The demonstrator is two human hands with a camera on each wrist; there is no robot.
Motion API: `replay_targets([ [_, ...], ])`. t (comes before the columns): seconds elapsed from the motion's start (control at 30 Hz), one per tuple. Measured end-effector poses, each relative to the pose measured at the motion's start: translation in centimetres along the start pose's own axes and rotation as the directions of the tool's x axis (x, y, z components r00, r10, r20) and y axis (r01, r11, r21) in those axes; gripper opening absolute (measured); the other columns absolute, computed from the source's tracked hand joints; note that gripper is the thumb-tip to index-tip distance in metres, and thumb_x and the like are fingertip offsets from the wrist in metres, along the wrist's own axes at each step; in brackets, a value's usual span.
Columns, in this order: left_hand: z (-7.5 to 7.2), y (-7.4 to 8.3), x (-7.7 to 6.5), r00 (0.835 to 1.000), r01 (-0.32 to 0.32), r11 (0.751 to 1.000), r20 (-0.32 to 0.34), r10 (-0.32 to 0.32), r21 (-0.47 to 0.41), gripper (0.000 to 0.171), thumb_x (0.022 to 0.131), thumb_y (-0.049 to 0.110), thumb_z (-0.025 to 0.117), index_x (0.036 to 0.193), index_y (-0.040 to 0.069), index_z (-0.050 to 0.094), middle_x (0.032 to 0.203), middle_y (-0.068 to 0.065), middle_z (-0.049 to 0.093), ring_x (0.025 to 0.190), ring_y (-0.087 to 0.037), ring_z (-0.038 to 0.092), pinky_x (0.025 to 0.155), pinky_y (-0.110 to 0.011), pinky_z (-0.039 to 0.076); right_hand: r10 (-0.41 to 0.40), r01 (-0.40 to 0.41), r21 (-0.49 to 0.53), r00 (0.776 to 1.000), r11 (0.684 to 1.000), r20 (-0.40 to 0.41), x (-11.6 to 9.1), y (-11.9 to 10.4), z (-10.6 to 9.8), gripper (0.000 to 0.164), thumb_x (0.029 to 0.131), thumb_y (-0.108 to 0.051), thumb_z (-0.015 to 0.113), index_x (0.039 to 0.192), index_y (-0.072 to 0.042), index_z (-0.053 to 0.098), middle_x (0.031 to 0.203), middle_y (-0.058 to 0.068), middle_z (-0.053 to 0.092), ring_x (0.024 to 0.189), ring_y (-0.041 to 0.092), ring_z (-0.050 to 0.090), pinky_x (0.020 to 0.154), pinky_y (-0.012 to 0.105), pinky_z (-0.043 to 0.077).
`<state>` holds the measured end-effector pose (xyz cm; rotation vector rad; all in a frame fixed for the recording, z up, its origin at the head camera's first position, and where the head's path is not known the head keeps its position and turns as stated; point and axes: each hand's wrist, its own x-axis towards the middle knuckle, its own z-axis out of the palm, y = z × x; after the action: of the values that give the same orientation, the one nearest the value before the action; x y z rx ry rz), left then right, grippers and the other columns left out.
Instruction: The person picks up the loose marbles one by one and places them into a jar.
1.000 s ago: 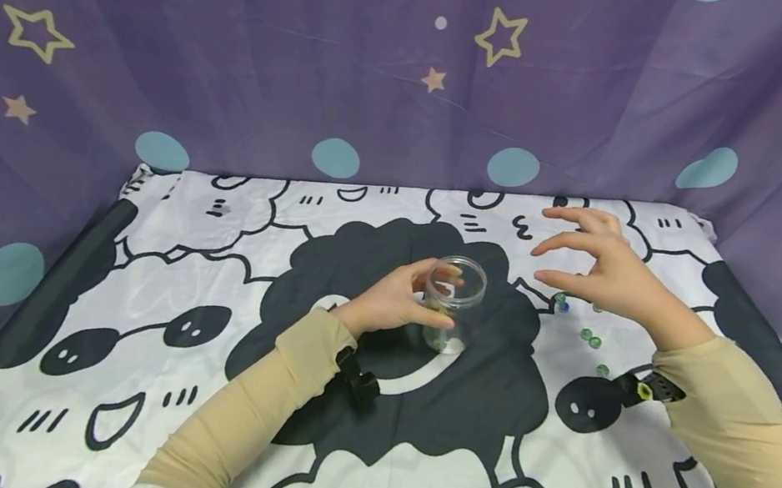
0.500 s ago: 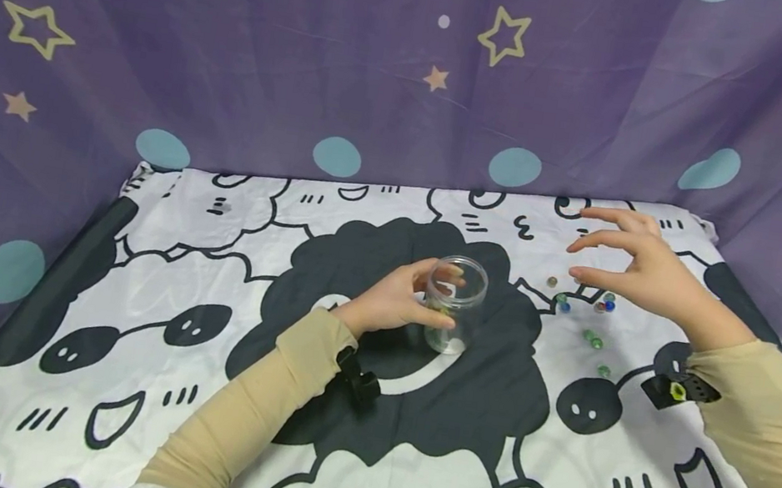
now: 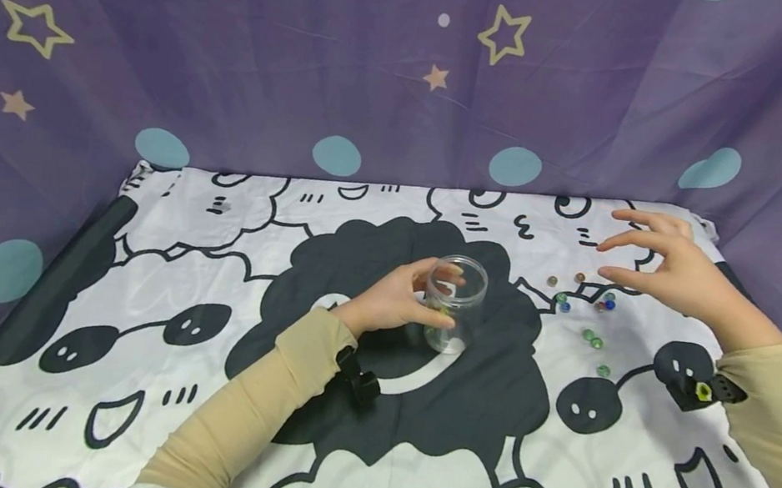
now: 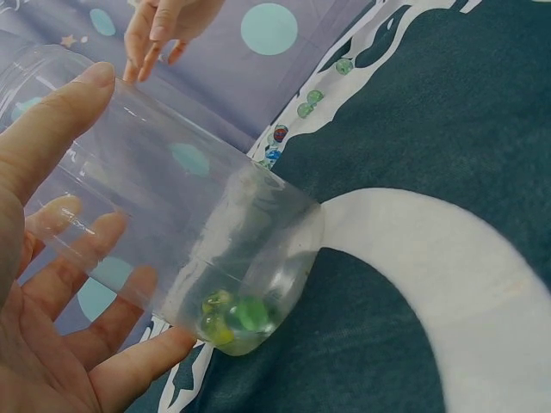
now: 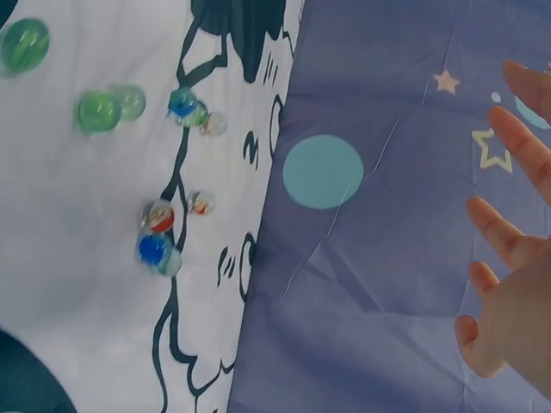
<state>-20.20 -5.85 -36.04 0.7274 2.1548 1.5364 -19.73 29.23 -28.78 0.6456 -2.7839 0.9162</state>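
Observation:
My left hand (image 3: 398, 300) grips a clear, lidless jar (image 3: 458, 322) from its left side, thumb in front and fingers behind. The jar stands upright on the dark patch of the cloth. At its bottom lie a few green and yellow marbles (image 4: 250, 314), seen best in the left wrist view. Off to the right, my right hand (image 3: 683, 271) hovers above the cloth with fingers spread and nothing between them. Below and left of it lie several loose glass marbles: green marbles (image 3: 592, 339), a blue marble (image 3: 609, 304) and a reddish marble (image 5: 158, 216) among them.
A white cloth (image 3: 187, 391) printed with black cartoon sheep covers the table. Purple curtains (image 3: 276, 50) with stars and dots hang behind it and at both sides. Each wrist wears a black strap, such as the left strap (image 3: 357, 378).
My right hand has moved to the right, away from the jar, uncovering more marbles on the cloth. The left hand and jar have stayed in place.

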Motion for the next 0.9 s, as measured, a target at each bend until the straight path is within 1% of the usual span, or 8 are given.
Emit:
replay_targets([
  [0.23, 0.0, 0.1, 0.0, 1.0, 0.002, 1.0, 0.005, -0.002, 0.007, 0.068, 0.078, 0.008, 0.077, 0.138, 0.008, 0.045, 0.134, -0.005, 0.054, 0.12, -0.025, 0.05, 0.096, -0.039, 0.042, 0.023, -0.023, -0.024, 1.0, 0.999, 0.001, -0.4, 1.3, -0.2, 0.029, 0.072, -0.005, 0.079, 0.099, 0.0, 0.068, 0.139, 0.023, 0.042, 0.127, 0.048, 0.024, 0.097, 0.064, 0.016],
  [0.4, 0.0, 0.1, 0.0, 1.0, 0.008, 1.0, 0.005, -0.008, 0.01, 0.068, 0.078, 0.008, 0.077, 0.138, 0.008, 0.045, 0.134, -0.005, 0.055, 0.118, -0.023, 0.05, 0.096, -0.039, 0.043, 0.027, -0.027, -0.038, 1.0, 0.999, 0.004, -0.6, 2.4, -0.1, 0.03, 0.069, -0.004, 0.08, 0.097, 0.0, 0.069, 0.137, 0.026, 0.043, 0.125, 0.048, 0.027, 0.097, 0.062, 0.015],
  [0.6, 0.0, 0.1, -0.1, 1.0, 0.007, 1.0, 0.005, -0.007, 0.004, 0.068, 0.079, 0.008, 0.077, 0.138, 0.008, 0.045, 0.135, -0.006, 0.054, 0.119, -0.024, 0.05, 0.097, -0.039, 0.043, 0.042, -0.04, -0.046, 0.999, 0.998, 0.024, -1.0, 4.0, 0.4, 0.03, 0.069, -0.005, 0.08, 0.095, 0.001, 0.069, 0.135, 0.03, 0.043, 0.125, 0.053, 0.028, 0.099, 0.062, 0.012],
  [0.67, 0.0, 0.1, -0.1, 1.0, 0.006, 1.0, 0.005, -0.006, 0.003, 0.068, 0.079, 0.008, 0.077, 0.138, 0.008, 0.045, 0.135, -0.006, 0.054, 0.12, -0.025, 0.049, 0.097, -0.04, 0.042, 0.058, -0.055, -0.06, 0.998, 0.997, 0.037, -1.1, 4.6, 0.6, 0.03, 0.069, -0.006, 0.08, 0.096, 0.001, 0.069, 0.134, 0.03, 0.044, 0.125, 0.053, 0.029, 0.099, 0.062, 0.012],
  [0.77, 0.0, 0.1, -0.1, 1.0, 0.004, 1.0, 0.006, -0.004, 0.004, 0.068, 0.079, 0.008, 0.077, 0.138, 0.008, 0.045, 0.135, -0.007, 0.054, 0.119, -0.024, 0.049, 0.097, -0.039, 0.042, 0.103, -0.097, -0.073, 0.992, 0.993, 0.077, -1.2, 5.3, 0.9, 0.032, 0.072, -0.009, 0.08, 0.099, 0.001, 0.069, 0.135, 0.031, 0.042, 0.126, 0.053, 0.029, 0.099, 0.063, 0.011],
  [0.9, -0.1, 0.1, -0.1, 1.0, -0.001, 1.0, 0.011, 0.001, 0.003, 0.068, 0.079, 0.008, 0.077, 0.139, 0.007, 0.045, 0.136, -0.007, 0.053, 0.121, -0.025, 0.049, 0.097, -0.04, 0.043, 0.174, -0.165, -0.073, 0.976, 0.984, 0.134, -1.3, 6.2, 1.2, 0.033, 0.075, -0.014, 0.079, 0.104, 0.0, 0.068, 0.138, 0.03, 0.038, 0.128, 0.055, 0.025, 0.102, 0.066, 0.007],
])
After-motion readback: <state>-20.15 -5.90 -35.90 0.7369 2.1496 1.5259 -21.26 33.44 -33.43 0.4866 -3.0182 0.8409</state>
